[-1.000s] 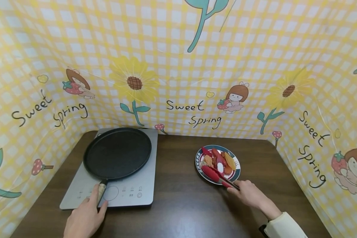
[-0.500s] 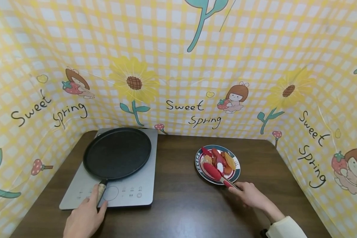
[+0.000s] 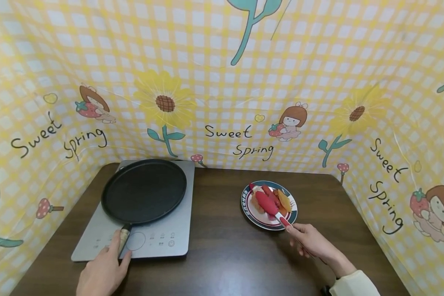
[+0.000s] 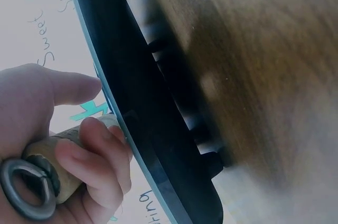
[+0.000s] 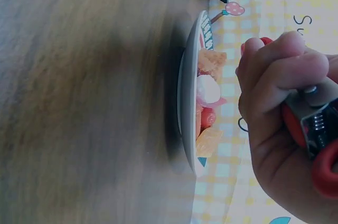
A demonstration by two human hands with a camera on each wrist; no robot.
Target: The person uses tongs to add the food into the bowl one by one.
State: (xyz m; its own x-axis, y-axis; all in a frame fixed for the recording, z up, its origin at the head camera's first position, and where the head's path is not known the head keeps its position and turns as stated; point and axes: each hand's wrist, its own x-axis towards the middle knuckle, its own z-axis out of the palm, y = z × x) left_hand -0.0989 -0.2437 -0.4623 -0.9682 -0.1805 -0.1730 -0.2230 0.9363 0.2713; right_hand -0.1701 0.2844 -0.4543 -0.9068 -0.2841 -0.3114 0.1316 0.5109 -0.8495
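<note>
My left hand grips the wood-look handle of a flat black frying pan that sits on the cooktop. In the left wrist view, the fingers curl round the handle, which ends in a metal ring. At the right, my right hand holds red-tipped tongs out over a round plate of food. One red tip covers much of the middle. Around it show a sausage and a yellow-orange piece. The right wrist view adds a golden-brown piece and a white round end.
The silver induction cooktop lies at the left on a dark wooden table. A yellow checked cloth with flowers and lettering rises behind the table and along both sides.
The tongs' tips have moved up and farther over the plate, and the tongs have turned so one red tip faces up. My left hand keeps its hold on the pan handle.
</note>
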